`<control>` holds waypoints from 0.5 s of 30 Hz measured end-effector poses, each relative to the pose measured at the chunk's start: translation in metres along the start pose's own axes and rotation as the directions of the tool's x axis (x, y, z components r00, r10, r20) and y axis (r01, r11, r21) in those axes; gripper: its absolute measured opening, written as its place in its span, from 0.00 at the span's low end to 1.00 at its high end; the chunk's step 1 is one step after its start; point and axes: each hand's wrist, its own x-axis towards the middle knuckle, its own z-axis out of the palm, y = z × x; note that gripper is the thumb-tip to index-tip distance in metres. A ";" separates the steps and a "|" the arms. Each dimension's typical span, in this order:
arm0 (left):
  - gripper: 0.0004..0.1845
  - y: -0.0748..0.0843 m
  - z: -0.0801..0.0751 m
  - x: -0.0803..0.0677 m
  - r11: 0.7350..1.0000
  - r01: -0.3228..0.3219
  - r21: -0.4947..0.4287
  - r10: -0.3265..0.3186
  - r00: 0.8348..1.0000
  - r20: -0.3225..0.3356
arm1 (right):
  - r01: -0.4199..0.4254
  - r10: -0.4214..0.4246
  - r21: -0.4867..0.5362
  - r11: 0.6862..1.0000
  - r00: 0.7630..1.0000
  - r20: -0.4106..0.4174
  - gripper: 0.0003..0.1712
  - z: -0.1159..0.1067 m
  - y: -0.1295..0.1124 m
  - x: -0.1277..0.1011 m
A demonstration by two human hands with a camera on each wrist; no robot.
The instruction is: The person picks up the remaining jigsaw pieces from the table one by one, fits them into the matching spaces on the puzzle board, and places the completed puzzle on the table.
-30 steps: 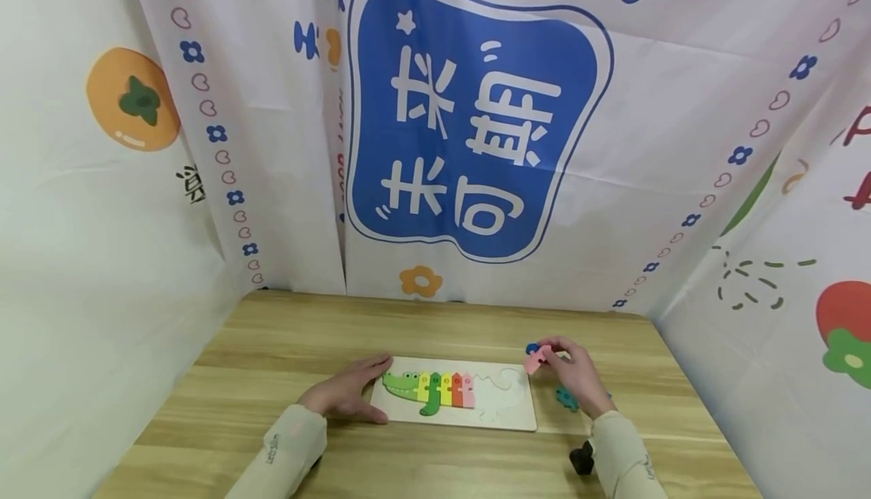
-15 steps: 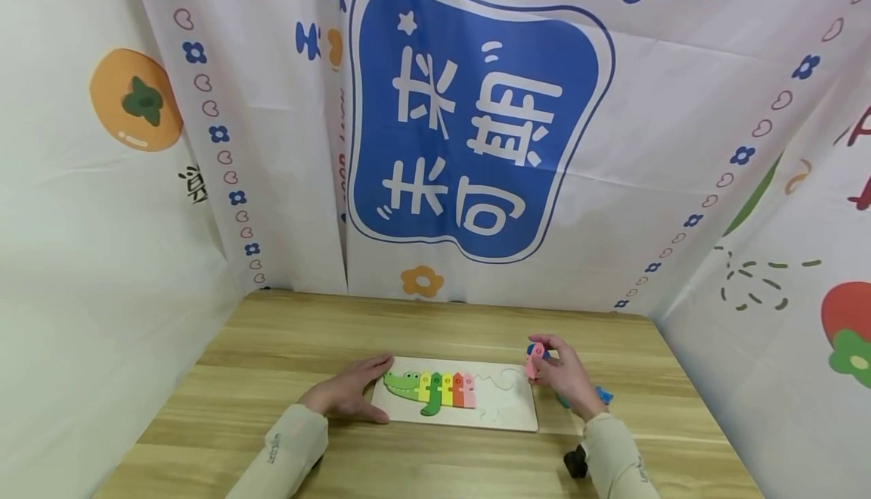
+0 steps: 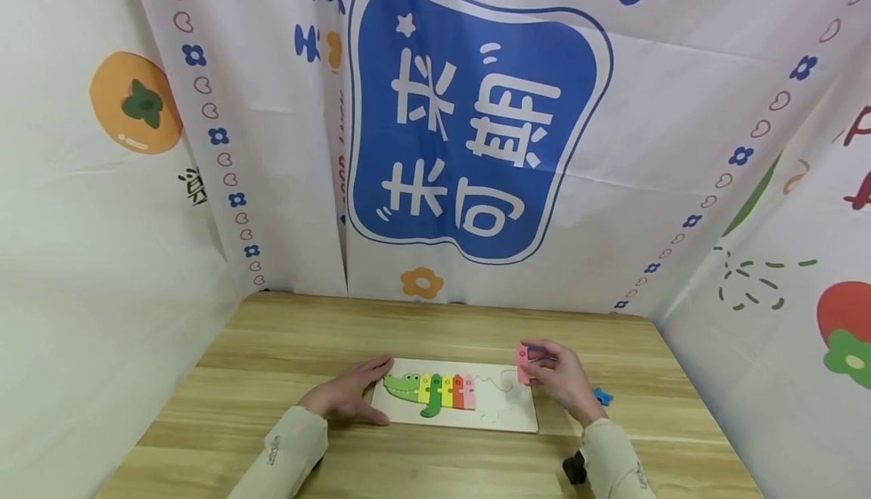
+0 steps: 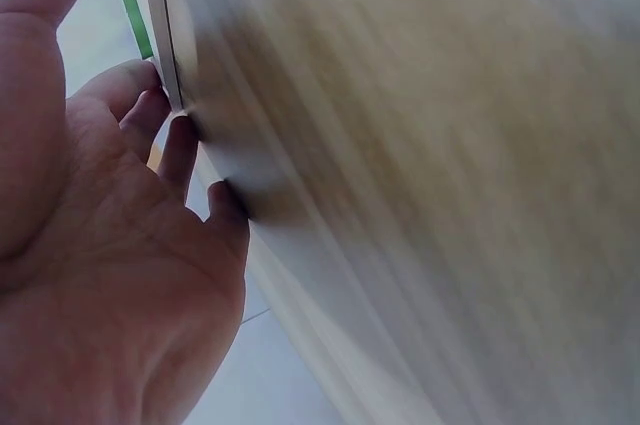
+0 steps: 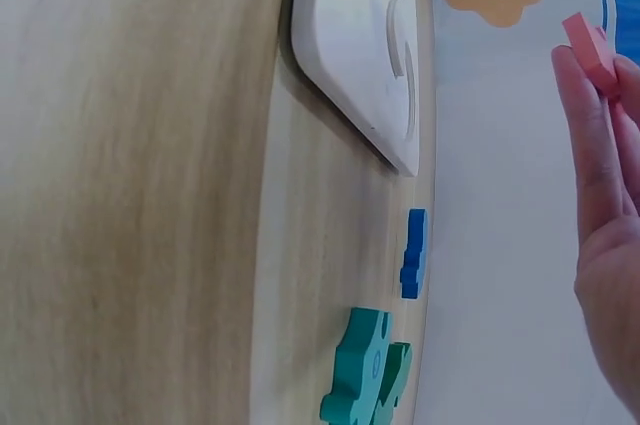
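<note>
The right hand [image 3: 559, 379] is pinching a pink wooden puzzle piece [image 3: 522, 364] above the white crocodile puzzle board [image 3: 500, 414]; the flat left hand [image 3: 347, 393] is bracing it. Aligning the piece beside the pink segment before pressing seems wise.

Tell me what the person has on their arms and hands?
Both arms wear long, pale beige sleeves. The left sleeve has small dark lettering near the cuff, and so does the right sleeve. A small black device sits by the right wrist. The left hand and right hand are bare, without gloves.
</note>
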 end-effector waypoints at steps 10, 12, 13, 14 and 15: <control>0.59 -0.001 0.000 0.001 1.000 -0.002 0.008 0.002 1.000 0.013 | 0.038 -0.039 0.034 0.999 0.999 0.024 0.26 0.005 -0.001 0.000; 0.58 0.000 -0.001 0.001 1.000 -0.002 0.012 0.002 1.000 0.011 | 0.041 -0.043 0.043 0.998 0.999 0.028 0.27 0.006 -0.002 -0.001; 0.58 0.000 -0.001 0.001 1.000 -0.002 0.011 0.002 1.000 0.011 | 0.043 -0.045 0.048 0.998 0.998 0.034 0.27 0.007 -0.002 -0.001; 0.58 0.000 -0.001 0.000 1.000 -0.002 0.013 0.002 1.000 0.010 | 0.043 -0.046 0.053 0.998 0.998 0.044 0.27 0.008 -0.002 -0.001; 0.58 0.000 -0.001 0.000 1.000 -0.002 0.014 0.001 1.000 0.009 | 0.043 -0.046 0.053 0.998 0.997 0.054 0.27 0.009 -0.002 -0.002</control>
